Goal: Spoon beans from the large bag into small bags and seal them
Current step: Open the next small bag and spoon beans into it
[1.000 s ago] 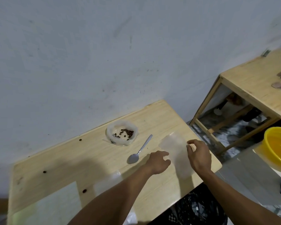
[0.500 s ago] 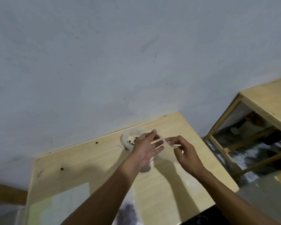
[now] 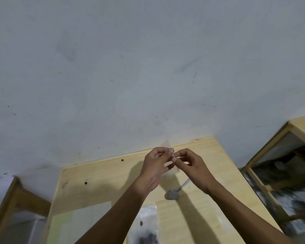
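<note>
**Both hands raise a small clear bag above the table**

A grey-white wall (image 3: pixel 130 67) fills most of the view, marked with faint smudges and dark specks. Below it stands a light wooden table (image 3: pixel 99 184), its far edge against the wall. A second wooden table (image 3: pixel 303 125) shows at the right edge, with a dark, blurred clutter under its frame. A wooden piece of furniture (image 3: pixel 9 196) shows at the lower left, too blurred to make out further.

On the near part of the table lies a pale flat sheet (image 3: pixel 81 219). Just right of it, at the bottom edge, lies a clear bag with dark beans (image 3: pixel 146 231) inside, partly covered by the left forearm. A metal spoon (image 3: pixel 173 194) rests on the table beyond it, bowl toward the camera, handle running up under the right wrist.

Above the table, the left hand (image 3: pixel 155 166) and the right hand (image 3: pixel 192 168) meet at their fingertips. Each pinches the top of a small transparent bag (image 3: pixel 167 147) between thumb and forefinger, the remaining fingers curled. The bag is held in the air, clear of the table; its film shows faintly against the wall and below the fingers.
</note>
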The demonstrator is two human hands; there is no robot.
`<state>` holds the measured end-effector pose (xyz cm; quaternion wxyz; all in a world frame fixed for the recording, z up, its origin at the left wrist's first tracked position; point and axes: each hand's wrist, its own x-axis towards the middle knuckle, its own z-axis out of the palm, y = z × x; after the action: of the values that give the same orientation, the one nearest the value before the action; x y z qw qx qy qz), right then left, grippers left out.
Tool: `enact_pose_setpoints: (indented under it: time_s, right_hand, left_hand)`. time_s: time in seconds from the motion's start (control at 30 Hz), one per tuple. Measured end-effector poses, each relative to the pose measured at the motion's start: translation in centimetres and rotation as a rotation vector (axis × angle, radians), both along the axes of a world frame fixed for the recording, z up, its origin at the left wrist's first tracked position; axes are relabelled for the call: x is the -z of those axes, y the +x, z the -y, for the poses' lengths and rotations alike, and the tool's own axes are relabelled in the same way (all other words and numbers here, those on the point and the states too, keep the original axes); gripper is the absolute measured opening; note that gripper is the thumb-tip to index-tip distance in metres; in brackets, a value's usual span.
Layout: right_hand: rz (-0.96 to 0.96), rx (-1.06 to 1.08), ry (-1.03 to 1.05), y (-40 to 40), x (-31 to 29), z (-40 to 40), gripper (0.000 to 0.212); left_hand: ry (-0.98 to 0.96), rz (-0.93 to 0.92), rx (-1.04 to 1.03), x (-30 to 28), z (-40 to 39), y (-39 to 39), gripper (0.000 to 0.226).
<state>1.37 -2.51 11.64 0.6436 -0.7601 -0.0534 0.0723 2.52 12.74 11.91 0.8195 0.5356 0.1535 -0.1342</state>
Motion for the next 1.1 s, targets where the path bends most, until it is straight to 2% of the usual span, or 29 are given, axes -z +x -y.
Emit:
enact_pose_setpoints:
  time_s: [0.27,0.63,0.73,0.9,1.1]
  right_hand:
    - [-0.104,-0.037,0.073,0.3,-0.2,-1.0,0.013]
    - [-0.163,-0.048,0.094,1.0,0.1,-1.1,0.016]
    - [-0.160,-0.024,0.028,1.2,0.6,-1.3,0.007]
    - [-0.016,0.075,-0.267,1.2,1.4,-2.2,0.008]
    - [0.021,0.079,-0.333,1.2,2.1,-2.3,0.010]
  left_hand:
    - [0.098,0.032,-0.029,0.3,-1.1,0.0,0.007]
    - [0.081,0.021,-0.025,1.0,-1.5,0.3,0.012]
    - [0.172,0.051,-0.025,1.3,-1.6,0.3,0.003]
    - [0.306,0.021,-0.056,1.9,-1.1,0.4,0.004]
    - [0.466,0.043,0.075,2.6,-1.6,0.2,0.016]
